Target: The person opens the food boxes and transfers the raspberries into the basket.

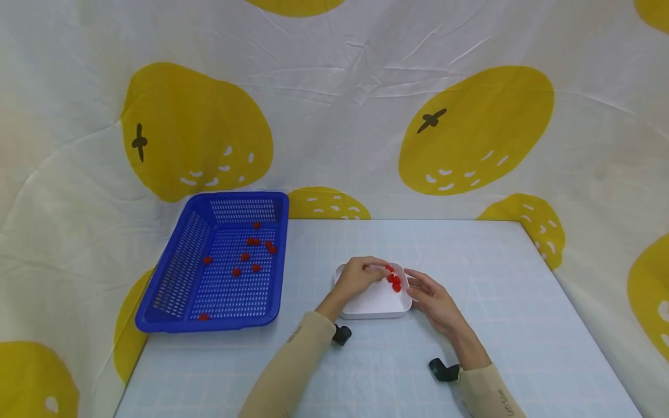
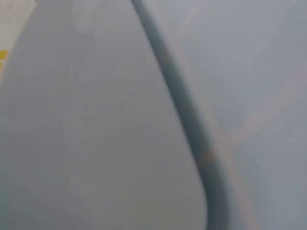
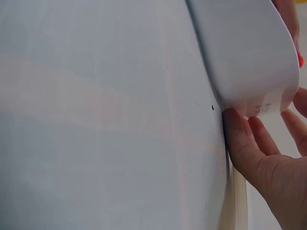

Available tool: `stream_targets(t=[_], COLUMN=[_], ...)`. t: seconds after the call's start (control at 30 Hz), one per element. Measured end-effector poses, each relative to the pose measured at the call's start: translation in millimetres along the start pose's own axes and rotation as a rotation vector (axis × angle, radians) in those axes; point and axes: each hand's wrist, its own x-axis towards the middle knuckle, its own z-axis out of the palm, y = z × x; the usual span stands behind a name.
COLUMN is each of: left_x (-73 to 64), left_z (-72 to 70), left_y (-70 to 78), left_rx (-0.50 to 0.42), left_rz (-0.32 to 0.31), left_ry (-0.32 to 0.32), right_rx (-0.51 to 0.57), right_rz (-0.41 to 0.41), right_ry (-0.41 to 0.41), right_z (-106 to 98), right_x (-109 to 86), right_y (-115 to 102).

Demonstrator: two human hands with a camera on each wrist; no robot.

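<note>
A shallow white tray [image 1: 371,305] sits on the table with several small red pieces [image 1: 396,287] at its right side. My left hand [image 1: 357,277] reaches over the tray from the left, thumb and forefinger pinching a red piece [image 1: 389,268] by the far right corner. My right hand [image 1: 434,302] rests its fingertips along the outside of the tray's right wall. In the right wrist view, the thumb [image 3: 242,146] lies low at the white tray's corner [image 3: 254,62], with other fingers touching farther along. The left wrist view shows only the tray's outer wall [image 2: 105,120], close up.
A blue perforated basket [image 1: 209,326] stands at the left with several red pieces [image 1: 245,257] scattered on its bottom. The table [image 1: 496,278] has a pale checked cover. Behind it hangs a white cloth [image 1: 340,145] with yellow fruit prints.
</note>
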Motion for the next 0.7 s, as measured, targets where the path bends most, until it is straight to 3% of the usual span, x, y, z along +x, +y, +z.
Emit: stream_targets(t=[0.17,0.43,0.7], left_x=[-6.7,-21.7,-39.2], left_z=[-10.3,-35.2,-62.0], left_y=[10.5,29.9,46.1], left_rx=[-0.027,-0.043,-0.05], left_rz=[-0.012,0.063,0.087], left_ry=[0.021,0.068,0.094], right_rx=[0.0,-0.028,-0.024], right_rz=[0.003,0.004,0.023], right_ry=[0.012,0.028,0.037], right_z=[1,1,3], right_x=[0.0,-0.5,-1.5], right_y=[0,-1,-2])
